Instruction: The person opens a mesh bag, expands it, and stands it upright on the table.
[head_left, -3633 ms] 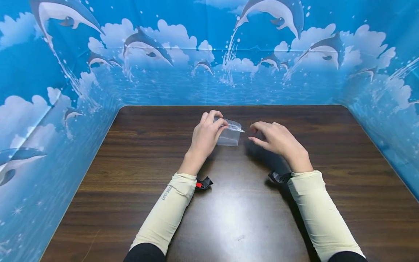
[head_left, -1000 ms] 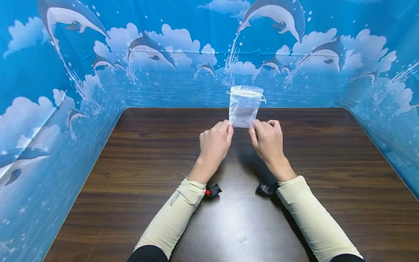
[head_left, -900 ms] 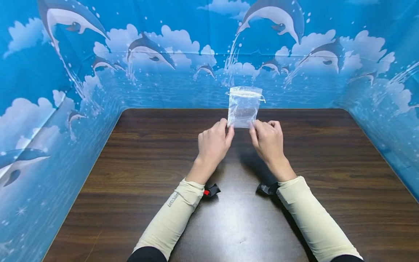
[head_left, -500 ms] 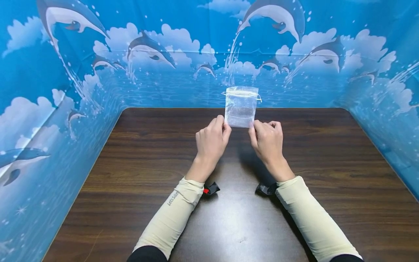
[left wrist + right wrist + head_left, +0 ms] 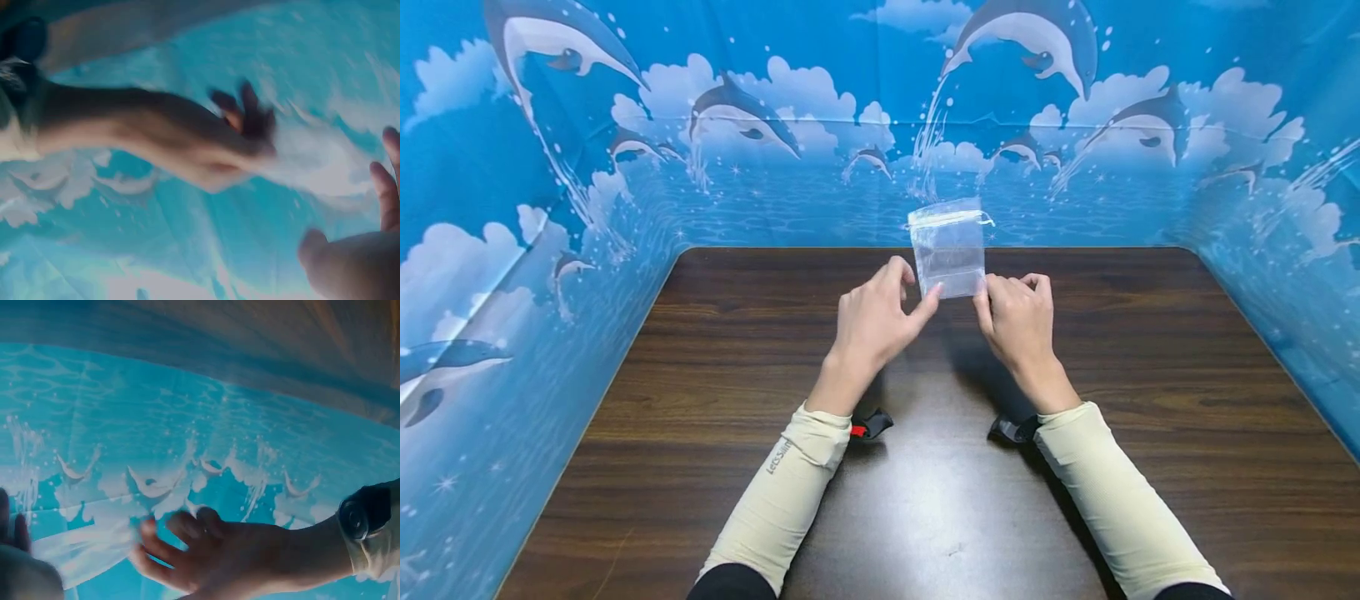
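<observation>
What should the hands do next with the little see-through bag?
Probably the left hand should pinch the bag again. Its fingers are spread beside the bag's lower left corner and seem not to grip it, while the right hand alone pinches the lower right corner and holds the bag up above the table, a little tilted.

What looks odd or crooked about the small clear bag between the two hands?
The small clear bag stands slightly tilted, its drawstring top leaning to the left. Only the right hand pinches its lower corner; the left hand is open beside it, its thumb near the other corner. Nothing looks spilled or torn on the table.
</observation>
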The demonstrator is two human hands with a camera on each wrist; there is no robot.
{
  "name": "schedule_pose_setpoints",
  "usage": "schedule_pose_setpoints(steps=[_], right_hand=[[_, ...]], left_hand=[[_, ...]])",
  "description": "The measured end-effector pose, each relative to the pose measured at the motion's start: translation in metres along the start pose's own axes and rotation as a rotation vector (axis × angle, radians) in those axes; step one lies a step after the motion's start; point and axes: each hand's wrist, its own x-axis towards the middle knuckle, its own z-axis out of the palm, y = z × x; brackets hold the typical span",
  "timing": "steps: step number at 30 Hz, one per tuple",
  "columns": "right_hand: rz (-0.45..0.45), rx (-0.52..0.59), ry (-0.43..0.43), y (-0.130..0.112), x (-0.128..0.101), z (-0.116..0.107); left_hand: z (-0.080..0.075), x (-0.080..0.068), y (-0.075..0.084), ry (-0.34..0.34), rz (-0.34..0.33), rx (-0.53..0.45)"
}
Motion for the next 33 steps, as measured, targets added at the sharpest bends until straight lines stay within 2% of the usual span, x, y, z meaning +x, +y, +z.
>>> schedule_pose_setpoints(steps=[3,5,9,13,15,17,18,21,23,26,33], right_hand=[[-0.051,0.037,-0.002,0.002,-0.001,0.001],[-0.080,0.047,-0.007,0.000,-0.001,0.001],[-0.102,0.055,-0.008,-0.002,-0.005,0.005],[-0.127,0.068,-0.034,-0.001,-0.007,0.007],[-0.152,0.072,-0.116,0.002,-0.007,0.007],[-0.160,0.071,-0.274,0.007,-0.006,0.005],[-0.149,0.072,-0.379,0.010,-0.006,0.005],[-0.061,0.060,-0.696,0.024,-0.008,0.000],[0.023,0.063,-0.832,0.032,-0.009,-0.004],[0.081,0.069,-0.914,0.040,-0.009,-0.008],[0.082,0.059,-0.936,0.043,-0.005,-0.014]], left_hand=[[-0.018,0.007,-0.005,0.017,-0.073,-0.091],[-0.024,0.010,-0.011,0.024,-0.105,-0.136],[-0.024,0.012,-0.019,-0.027,-0.122,-0.167],[-0.017,0.012,-0.021,0.008,-0.106,-0.208],[-0.013,0.012,-0.022,0.045,-0.098,-0.215],[-0.009,0.011,-0.023,0.068,-0.083,-0.200],[-0.007,0.011,-0.024,0.074,-0.073,-0.182],[0.004,0.009,-0.024,0.054,-0.020,-0.094],[0.011,0.008,-0.025,0.035,0.019,-0.045],[0.020,0.006,-0.026,-0.001,0.051,-0.012],[0.026,0.004,-0.029,-0.056,0.066,-0.016]])
